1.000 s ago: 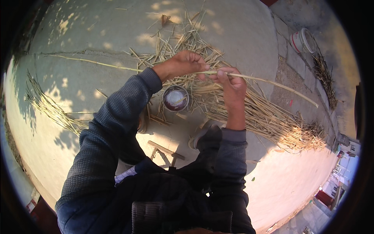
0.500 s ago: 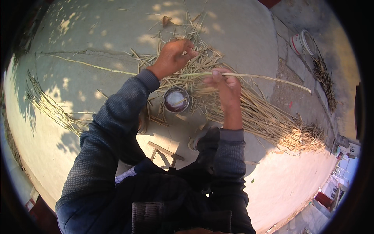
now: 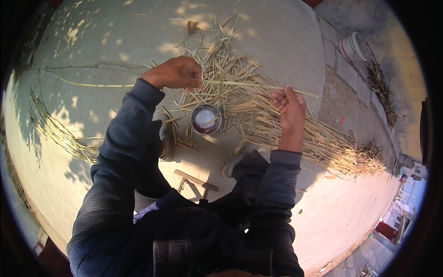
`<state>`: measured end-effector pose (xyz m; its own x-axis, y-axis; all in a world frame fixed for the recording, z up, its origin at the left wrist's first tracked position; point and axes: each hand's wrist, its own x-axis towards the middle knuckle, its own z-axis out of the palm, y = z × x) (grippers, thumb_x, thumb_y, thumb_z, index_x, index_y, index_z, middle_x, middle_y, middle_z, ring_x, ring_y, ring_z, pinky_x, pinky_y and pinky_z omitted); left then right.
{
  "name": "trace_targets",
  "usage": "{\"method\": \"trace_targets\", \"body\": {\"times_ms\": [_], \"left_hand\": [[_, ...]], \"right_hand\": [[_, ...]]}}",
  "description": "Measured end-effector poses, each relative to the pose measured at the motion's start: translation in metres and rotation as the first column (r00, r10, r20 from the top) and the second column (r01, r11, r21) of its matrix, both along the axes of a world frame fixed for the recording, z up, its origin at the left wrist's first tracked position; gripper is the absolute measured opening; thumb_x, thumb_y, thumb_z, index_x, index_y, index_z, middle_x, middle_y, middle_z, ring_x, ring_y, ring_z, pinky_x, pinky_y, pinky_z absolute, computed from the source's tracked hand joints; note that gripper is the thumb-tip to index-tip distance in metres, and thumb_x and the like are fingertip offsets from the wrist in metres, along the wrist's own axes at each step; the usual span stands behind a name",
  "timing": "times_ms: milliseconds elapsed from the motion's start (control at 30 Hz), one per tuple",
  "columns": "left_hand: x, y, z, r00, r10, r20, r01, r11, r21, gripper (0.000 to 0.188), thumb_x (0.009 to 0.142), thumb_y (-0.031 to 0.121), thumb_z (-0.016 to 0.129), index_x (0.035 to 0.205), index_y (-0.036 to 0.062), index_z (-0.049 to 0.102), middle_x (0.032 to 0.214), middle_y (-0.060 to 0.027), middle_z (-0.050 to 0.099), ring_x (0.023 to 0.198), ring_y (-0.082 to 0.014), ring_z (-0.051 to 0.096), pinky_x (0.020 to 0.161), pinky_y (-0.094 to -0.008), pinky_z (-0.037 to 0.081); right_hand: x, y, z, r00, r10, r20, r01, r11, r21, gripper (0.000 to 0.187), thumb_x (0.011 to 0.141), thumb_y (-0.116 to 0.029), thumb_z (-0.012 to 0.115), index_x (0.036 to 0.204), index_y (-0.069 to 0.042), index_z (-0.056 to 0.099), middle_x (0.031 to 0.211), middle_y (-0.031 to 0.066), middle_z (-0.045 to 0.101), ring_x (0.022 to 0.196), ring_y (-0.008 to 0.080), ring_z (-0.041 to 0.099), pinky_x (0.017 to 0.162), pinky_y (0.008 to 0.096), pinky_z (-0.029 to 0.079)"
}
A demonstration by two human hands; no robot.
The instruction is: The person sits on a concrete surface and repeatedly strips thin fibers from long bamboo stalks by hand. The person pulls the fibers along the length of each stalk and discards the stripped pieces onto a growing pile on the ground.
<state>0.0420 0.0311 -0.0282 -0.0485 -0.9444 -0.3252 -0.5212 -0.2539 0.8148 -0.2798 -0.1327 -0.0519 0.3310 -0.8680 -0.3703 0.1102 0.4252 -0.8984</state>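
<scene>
Left hand [image 3: 179, 73] and right hand [image 3: 292, 110] pinch a pale stalk [image 3: 249, 84] spanning between them (one end jutting rightward).

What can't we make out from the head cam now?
1. Head view: whether the stalk continues as the pale strip farther left; the left hand and left sleeve cover the span between.
2. Head view: how firmly the right hand grips the stalk; contact too small.
3. Head view: what the white contents of the bowl are; too small.
</scene>
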Motion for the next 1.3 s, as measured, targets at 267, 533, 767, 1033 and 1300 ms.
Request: {"method": "trace_targets", "body": {"times_ms": [267,533,767,1033,1300], "left_hand": [[-0.100,-0.012,-0.007,0.742,0.227,0.630,0.280,0.749,-0.600,0.022,0.081,0.022,0.078,0.092,0.0063,0.067,0.080,-0.0073,0.066,0.082,-0.0259,0.065,0.074,-0.0401,0.049],[-0.097,-0.019,-0.010,0.742,0.386,0.549,0.262,0.587,-0.766,0.014,0.081,0.015,0.077,0.089,0.0060,0.069,0.079,-0.0048,0.067,0.076,-0.0236,0.063,0.069,-0.0389,0.049],[-0.114,-0.024,-0.010,0.818,0.350,0.457,0.172,0.609,-0.775,0.015,0.082,0.015,0.078,0.089,0.0067,0.069,0.079,-0.0048,0.069,0.073,-0.0242,0.063,0.067,-0.0383,0.048],[-0.077,-0.031,0.021,0.854,0.434,-0.288,-0.506,0.558,-0.658,0.023,0.085,0.022,0.080,0.092,0.0028,0.069,0.082,-0.0092,0.071,0.070,-0.0250,0.063,0.068,-0.0383,0.048],[-0.083,-0.011,-0.016,0.887,0.174,0.428,0.127,0.798,-0.588,0.030,0.084,0.032,0.078,0.091,0.0030,0.071,0.081,-0.0114,0.069,0.076,-0.0291,0.066,0.074,-0.0399,0.050]], "right_hand": [[0.031,0.029,-0.007,0.996,0.088,-0.006,-0.087,0.992,0.094,0.030,0.095,-0.029,0.073,0.099,-0.001,0.062,0.086,0.0134,0.073,0.074,0.0199,0.072,0.063,0.0278,0.057],[0.018,0.019,0.003,0.993,-0.001,0.119,-0.014,0.992,0.126,0.029,0.098,-0.027,0.069,0.102,0.000,0.060,0.086,0.0169,0.072,0.076,0.0226,0.073,0.063,0.0309,0.058],[0.022,0.027,-0.003,0.996,0.063,0.065,-0.067,0.996,0.060,0.030,0.099,-0.028,0.067,0.097,0.001,0.061,0.086,0.0170,0.072,0.076,0.0227,0.073,0.062,0.0289,0.057],[0.019,0.021,-0.007,0.991,-0.006,-0.135,-0.005,0.997,-0.081,0.032,0.100,-0.028,0.066,0.100,0.004,0.059,0.086,0.0164,0.071,0.076,0.0245,0.074,0.064,0.0289,0.059],[0.016,0.014,-0.005,0.990,-0.070,-0.121,0.063,0.996,-0.063,0.030,0.098,-0.027,0.069,0.099,0.001,0.059,0.083,0.0135,0.070,0.075,0.0233,0.073,0.066,0.0304,0.060]]}}
